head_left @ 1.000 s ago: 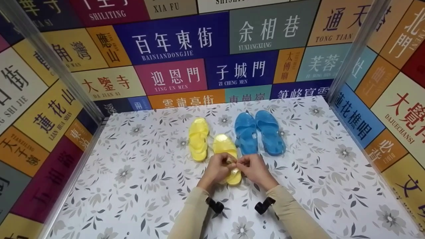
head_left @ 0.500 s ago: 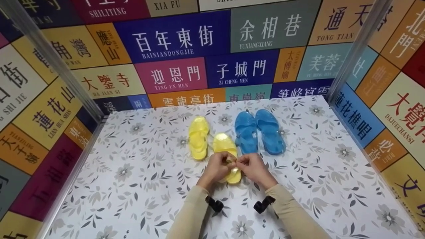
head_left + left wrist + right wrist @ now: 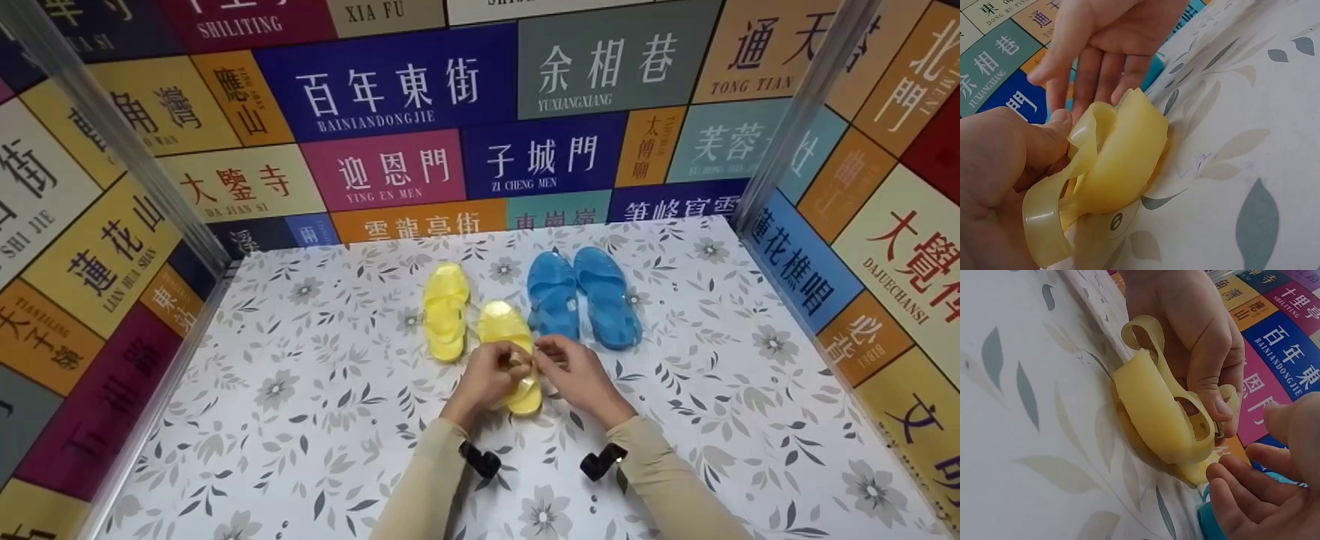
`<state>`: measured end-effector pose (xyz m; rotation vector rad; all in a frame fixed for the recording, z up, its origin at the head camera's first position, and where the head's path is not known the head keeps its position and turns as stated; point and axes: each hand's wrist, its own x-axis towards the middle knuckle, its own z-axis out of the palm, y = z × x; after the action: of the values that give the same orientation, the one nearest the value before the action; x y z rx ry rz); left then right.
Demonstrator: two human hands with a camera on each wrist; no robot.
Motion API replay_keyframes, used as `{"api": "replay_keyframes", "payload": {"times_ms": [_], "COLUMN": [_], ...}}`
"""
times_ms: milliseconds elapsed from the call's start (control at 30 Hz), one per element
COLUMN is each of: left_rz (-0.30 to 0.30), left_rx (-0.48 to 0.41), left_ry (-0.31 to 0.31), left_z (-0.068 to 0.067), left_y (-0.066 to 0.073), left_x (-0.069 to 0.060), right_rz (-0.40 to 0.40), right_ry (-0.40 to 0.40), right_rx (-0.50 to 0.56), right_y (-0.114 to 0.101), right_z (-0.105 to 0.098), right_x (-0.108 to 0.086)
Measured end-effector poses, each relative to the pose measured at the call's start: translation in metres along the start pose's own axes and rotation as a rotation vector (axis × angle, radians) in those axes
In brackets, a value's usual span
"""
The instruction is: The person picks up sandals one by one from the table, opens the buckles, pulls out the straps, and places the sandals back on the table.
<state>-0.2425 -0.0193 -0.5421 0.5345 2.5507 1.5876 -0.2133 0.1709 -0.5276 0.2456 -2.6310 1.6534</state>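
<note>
The near yellow sandal (image 3: 504, 324) is lying on the white floral tabletop (image 3: 337, 450) between your two hands, its heel facing you and its toe pointing away. Closest to you, its heel piece (image 3: 1154, 413) is standing up as a thick, rounded cup, smooth and slightly waxy. The plastic is showing a translucent lemon yellow from above and a deeper honey tone in the wrist views. A thin ankle strap (image 3: 1044, 225) is curving out in a glossy loop, catching a white highlight. Your left hand (image 3: 487, 375) is pinching part of that strap between thumb and finger; beside the thumb something small and metallic is glinting, probably a buckle (image 3: 1219, 430), though your fingers are covering too much of it to be sure. Your right hand (image 3: 574, 371) is hanging loose just beside the strap, its fingers bending softly and parting a little. Past your hands, the sandal's rounded toe is shining under broad bands. Farther off to your left, the second yellow sandal (image 3: 446, 311) is lying apart. To your right, the left blue sandal (image 3: 553, 289) and the right blue sandal (image 3: 606, 296) are sitting side by side, toes away from you. At the back, a wall (image 3: 390, 82) of coloured, lettered panels is rising.
</note>
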Motion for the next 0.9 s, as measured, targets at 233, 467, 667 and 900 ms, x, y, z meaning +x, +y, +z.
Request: {"api": "replay_keyframes", "payload": {"times_ms": [233,467,667,900], "left_rz": [0.015,0.066,0.229,0.392], "left_rx": [-0.003,-0.009,0.224,0.437], "left_ry": [0.006,0.019,0.035,0.023], "left_z": [-0.0015,-0.0013,-0.0047,-0.0053], "left_y": [0.0016,0.0027,0.0025,-0.0005], "left_x": [-0.0001,0.0001,0.0008,-0.0014], "right_rz": [-0.053,-0.071,-0.074,-0.091], "right_ry": [-0.034,-0.034,-0.021,-0.004], "right_rx": [0.046,0.03,-0.042,-0.182], "right_y": [-0.0056,-0.0082,-0.0093,-0.0029], "right_z": [0.001,0.0,-0.0011,0.007], "right_x": [0.0003,0.0009,0.0021,0.004]}}
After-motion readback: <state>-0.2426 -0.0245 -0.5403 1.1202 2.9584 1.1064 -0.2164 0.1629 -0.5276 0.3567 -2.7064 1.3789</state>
